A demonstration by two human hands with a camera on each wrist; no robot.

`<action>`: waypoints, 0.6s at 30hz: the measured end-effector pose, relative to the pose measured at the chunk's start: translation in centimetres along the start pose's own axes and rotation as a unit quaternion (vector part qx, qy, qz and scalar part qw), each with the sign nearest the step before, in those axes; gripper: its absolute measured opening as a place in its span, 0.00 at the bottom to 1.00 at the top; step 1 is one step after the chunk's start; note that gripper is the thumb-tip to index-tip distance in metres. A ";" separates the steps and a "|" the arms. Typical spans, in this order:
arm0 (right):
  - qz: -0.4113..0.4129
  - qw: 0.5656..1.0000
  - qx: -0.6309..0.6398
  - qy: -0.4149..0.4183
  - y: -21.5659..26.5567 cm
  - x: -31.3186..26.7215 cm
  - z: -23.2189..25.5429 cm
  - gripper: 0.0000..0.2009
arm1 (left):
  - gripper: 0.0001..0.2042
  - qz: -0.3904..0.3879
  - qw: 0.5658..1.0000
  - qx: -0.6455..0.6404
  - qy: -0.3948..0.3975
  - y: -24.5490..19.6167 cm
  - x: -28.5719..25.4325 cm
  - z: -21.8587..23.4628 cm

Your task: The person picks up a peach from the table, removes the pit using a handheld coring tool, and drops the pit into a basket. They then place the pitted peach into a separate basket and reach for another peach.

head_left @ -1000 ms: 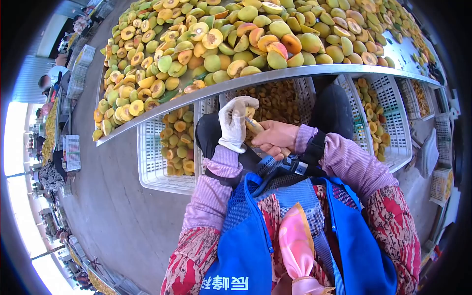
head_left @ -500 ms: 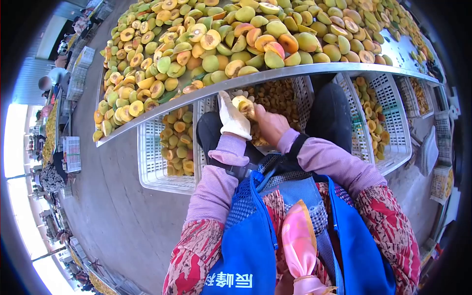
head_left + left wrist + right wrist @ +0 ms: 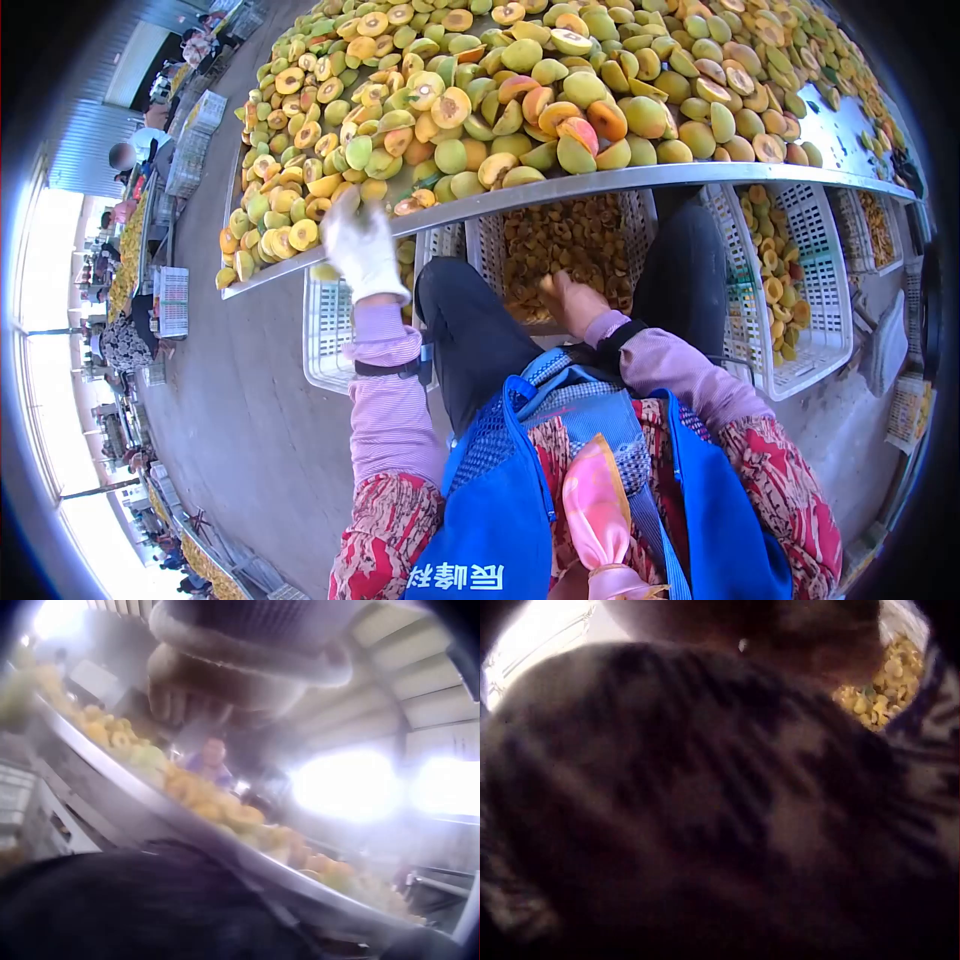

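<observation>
Halved fruit (image 3: 450, 107), yellow, green and orange, with dark hollows or stones visible in many pieces, is heaped on a metal table (image 3: 600, 184), right up to its raised rim in places. At the near rim, left of the middle, the left hand (image 3: 365, 250), covered by a white glove, is seen over the edge beside the fruit; its fingers are blurred, so how far they are opened, and whether anything is held or touched, cannot be told. Below the rim, the right hand (image 3: 578, 305), bare, is held above the middle crate (image 3: 487, 245) with its fingers bent; whether something is gripped cannot be made out. That crate is filled with small brownish-yellow pieces and is flanked by two dark-trousered legs (image 3: 470, 325). More fruit is held in the left crate (image 3: 328, 345) and the right crate (image 3: 815, 270). In the left wrist view, a person (image 3: 214, 759) is seen beyond the heap.
</observation>
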State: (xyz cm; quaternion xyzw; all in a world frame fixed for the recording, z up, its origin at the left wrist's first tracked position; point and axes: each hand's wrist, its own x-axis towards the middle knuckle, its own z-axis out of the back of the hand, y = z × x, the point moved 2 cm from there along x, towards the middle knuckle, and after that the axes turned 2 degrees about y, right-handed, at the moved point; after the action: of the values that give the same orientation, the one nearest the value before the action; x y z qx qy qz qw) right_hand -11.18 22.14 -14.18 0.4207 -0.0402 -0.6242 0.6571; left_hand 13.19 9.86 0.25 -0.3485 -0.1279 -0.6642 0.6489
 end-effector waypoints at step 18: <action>0.190 0.923 0.292 -0.163 7.0 -4.0 7.4 0.16 | 0.13 0.270 0.670 -0.673 0.157 -6.5 -5.0 -4.1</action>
State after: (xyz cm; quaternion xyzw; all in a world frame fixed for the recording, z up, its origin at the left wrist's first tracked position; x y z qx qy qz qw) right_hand -10.81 20.93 -3.26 0.4708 -0.4068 -0.5080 0.5956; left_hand 5.32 11.95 -4.04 -0.6004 0.5580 -0.4105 0.3995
